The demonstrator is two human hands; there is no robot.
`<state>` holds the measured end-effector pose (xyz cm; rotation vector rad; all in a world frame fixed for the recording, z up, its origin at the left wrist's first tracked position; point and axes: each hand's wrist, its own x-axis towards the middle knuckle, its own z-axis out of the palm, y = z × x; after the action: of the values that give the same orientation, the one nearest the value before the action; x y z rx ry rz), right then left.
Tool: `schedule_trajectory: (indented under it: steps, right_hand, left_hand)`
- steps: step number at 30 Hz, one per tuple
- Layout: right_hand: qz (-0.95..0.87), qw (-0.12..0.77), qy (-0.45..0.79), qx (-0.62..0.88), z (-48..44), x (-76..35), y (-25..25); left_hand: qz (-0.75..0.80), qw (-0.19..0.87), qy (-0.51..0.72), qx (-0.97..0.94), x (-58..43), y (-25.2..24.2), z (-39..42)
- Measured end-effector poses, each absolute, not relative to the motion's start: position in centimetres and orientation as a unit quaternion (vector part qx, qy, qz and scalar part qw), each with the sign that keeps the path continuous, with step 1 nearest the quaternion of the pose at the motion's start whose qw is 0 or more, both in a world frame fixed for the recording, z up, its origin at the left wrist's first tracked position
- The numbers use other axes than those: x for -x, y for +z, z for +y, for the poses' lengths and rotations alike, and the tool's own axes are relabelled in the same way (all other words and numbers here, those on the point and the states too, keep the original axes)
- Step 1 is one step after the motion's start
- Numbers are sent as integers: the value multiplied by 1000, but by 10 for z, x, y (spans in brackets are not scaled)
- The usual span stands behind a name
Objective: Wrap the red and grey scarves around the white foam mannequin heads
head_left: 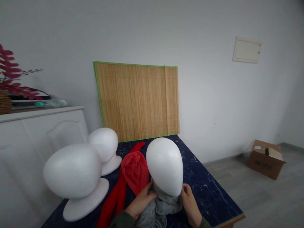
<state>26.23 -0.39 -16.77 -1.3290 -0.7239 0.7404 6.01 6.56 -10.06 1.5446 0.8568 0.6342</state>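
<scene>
A white foam head form (165, 164) stands near the table's front edge. Grey fabric (159, 207) is bunched around its base. My left hand (140, 202) grips that fabric at the form's left side. My right hand (190, 204) holds the fabric at the form's right side. A red fabric piece (133, 172) lies just left of the form, with a long red strip (111, 202) trailing toward me.
Two more white foam head forms (73, 172) (104, 145) stand on the left of the dark blue marbled table (209, 190). A bamboo mat (139, 99) leans on the wall behind. A white cabinet (35, 133) is at left, a cardboard box (266, 158) on the floor at right.
</scene>
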Motion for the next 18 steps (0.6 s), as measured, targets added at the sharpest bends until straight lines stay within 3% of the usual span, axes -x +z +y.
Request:
schedule_trajectory:
  steps: [6, 11, 18]
  right_hand:
    - [-179, 709, 466, 498, -11, -265, -155]
    - [-231, 632, 662, 330, -10, -280, -145]
    - [-200, 721, 569, 340, 78, -324, -143]
  left_hand:
    - [328, 591, 281, -681, -67, -78, 56]
    - [296, 580, 281, -705, -79, -67, 63]
    - [366, 505, 268, -734, -68, -71, 65]
